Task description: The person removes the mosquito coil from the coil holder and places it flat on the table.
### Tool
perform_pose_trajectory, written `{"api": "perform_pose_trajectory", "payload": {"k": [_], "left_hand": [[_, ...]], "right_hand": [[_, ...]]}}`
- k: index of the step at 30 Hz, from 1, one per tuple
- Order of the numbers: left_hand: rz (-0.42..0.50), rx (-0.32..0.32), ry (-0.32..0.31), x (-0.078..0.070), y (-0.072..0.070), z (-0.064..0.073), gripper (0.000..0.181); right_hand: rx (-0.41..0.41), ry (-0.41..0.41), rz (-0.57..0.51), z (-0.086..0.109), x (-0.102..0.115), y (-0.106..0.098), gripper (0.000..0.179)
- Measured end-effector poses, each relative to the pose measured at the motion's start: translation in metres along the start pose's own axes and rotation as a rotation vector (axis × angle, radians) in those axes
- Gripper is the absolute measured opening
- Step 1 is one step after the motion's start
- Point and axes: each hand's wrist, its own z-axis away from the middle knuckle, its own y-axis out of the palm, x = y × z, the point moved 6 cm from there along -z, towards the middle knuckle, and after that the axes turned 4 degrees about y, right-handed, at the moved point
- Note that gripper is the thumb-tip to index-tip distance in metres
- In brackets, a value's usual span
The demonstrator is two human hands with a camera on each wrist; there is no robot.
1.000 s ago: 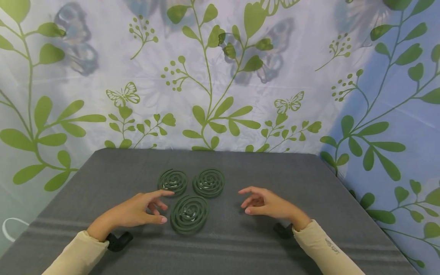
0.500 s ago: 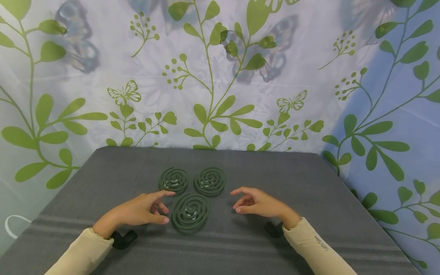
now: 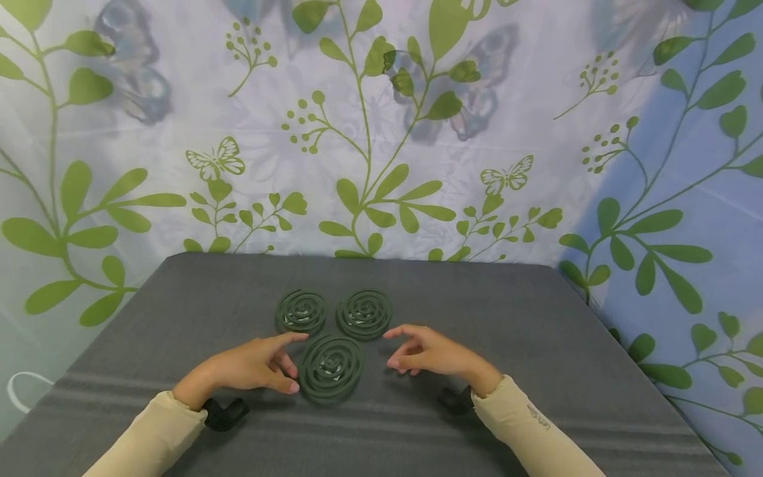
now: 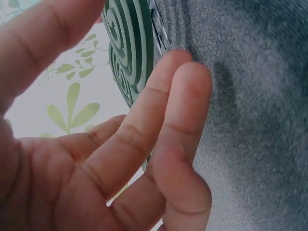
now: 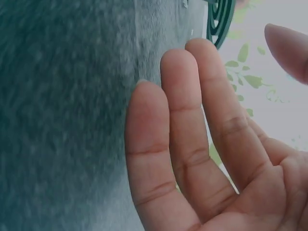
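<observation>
Three dark green mosquito coils lie on the grey cloth: a front coil (image 3: 330,364), a back-left coil (image 3: 301,311) and a back-right coil (image 3: 364,313). Each seems to be a nested spiral, with shiny bits near its middle. My left hand (image 3: 253,364) hovers at the left side of the front coil, thumb tip close to its rim; whether they touch I cannot tell. To the right of that coil, with a gap between, is my right hand (image 3: 438,354), fingers loosely bent and holding nothing. The left wrist view shows coils (image 4: 132,43) beyond relaxed fingers (image 4: 187,96).
A grey cloth-covered table (image 3: 507,311) spreads under everything. Behind it hangs a white curtain (image 3: 256,165) printed with green leaves and butterflies. A white loop of cord (image 3: 13,394) is at the far left. Dark wrist-worn devices (image 3: 223,414) sit below both wrists.
My right hand has moved left, closer to the front coil. My left hand has shifted slightly to the right. The coils stay where they were on the table.
</observation>
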Motion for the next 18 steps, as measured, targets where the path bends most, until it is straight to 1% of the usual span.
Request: {"api": "perform_pose_trajectory", "payload": {"k": [2, 5, 9, 14, 18], "left_hand": [[0.013, 0.000, -0.021, 0.012, 0.000, -0.003, 0.106], [0.008, -0.002, -0.029, 0.018, 0.001, -0.006, 0.108], [0.014, -0.002, -0.019, 0.016, 0.003, -0.008, 0.110], [0.022, -0.014, -0.030, 0.013, 0.002, -0.008, 0.113], [0.032, -0.022, -0.035, 0.012, 0.002, -0.008, 0.114]], "right_hand": [[-0.008, 0.020, -0.011, -0.002, 0.000, 0.003, 0.055], [-0.015, 0.037, -0.021, -0.006, 0.000, 0.008, 0.056], [-0.021, 0.040, -0.026, -0.012, 0.001, 0.014, 0.057], [-0.034, 0.039, -0.036, -0.018, 0.002, 0.020, 0.056], [-0.044, 0.035, -0.022, -0.022, 0.004, 0.024, 0.059]]}}
